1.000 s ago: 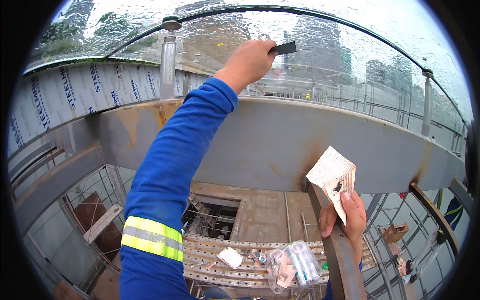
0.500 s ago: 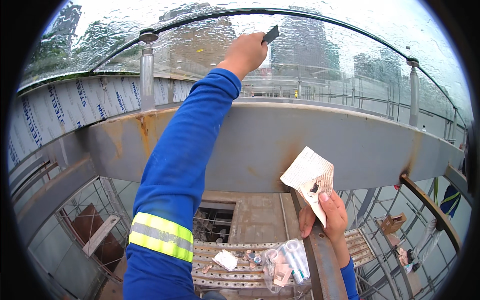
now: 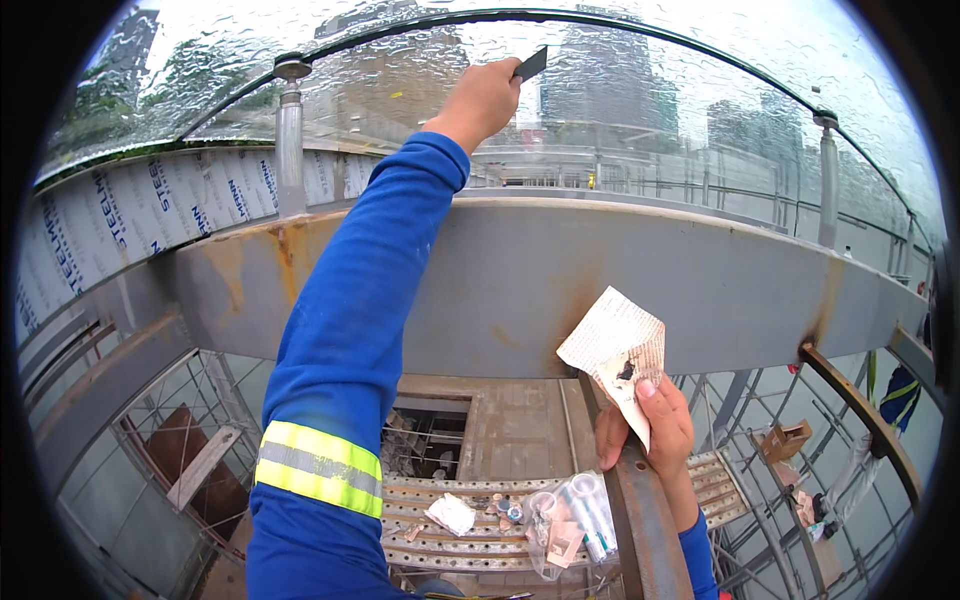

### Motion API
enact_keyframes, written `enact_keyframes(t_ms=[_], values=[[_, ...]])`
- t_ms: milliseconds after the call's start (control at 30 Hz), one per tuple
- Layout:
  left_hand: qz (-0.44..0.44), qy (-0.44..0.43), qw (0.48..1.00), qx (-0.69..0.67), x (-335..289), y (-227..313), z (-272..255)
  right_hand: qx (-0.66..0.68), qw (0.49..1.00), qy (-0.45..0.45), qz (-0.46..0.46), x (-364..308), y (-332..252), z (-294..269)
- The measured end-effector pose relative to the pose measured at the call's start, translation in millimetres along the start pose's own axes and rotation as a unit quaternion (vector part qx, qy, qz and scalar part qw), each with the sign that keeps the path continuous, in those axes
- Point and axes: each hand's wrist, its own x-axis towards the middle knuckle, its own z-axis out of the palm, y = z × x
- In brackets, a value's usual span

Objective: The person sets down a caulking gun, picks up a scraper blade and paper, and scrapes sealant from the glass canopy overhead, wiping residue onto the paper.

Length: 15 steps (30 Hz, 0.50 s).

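Observation:
My left hand point(image 3: 482, 100) reaches up to the wet glass overhead point(image 3: 400, 65), fingers closed on a small dark flat scraper point(image 3: 533, 64). The scraper's tip lies just below the dark joint line point(image 3: 600, 20) in the glass; whether it touches the glass I cannot tell. Lower right, my right hand point(image 3: 668, 425) pinches a folded piece of printed paper point(image 3: 612, 335) between thumb and fingers. A dark smear point(image 3: 627, 369) marks the paper near my thumb. This hand is against the narrow rusty steel beam point(image 3: 650, 520), with some fingers behind the paper.
A wide grey steel beam point(image 3: 480, 290) crosses in front. Below, a perforated scaffold plank point(image 3: 470, 549) bears a clear plastic bag point(image 3: 570, 520) with tubes and a crumpled white wad point(image 3: 451, 514). Metal posts point(image 3: 289, 150) support the glass. Another person point(image 3: 900, 400) stands among scaffolding at right.
My left hand and the scraper have shifted slightly left along the glass. The right hand keeps its hold on the paper, nearly unmoved.

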Motion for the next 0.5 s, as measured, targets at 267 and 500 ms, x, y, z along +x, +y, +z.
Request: enact_keyframes(t_ms=[267, 500], values=[[0.019, 0.011, 1.0, -0.019, -5, -19, 3, 0.019, 0.999, -0.008, 0.036, 3, 2, 3], [0.037, 0.02, 0.998, 0.04, -15, -46, -8, 0.036, 0.999, -0.013, 0.034, 3, 4, 6]])
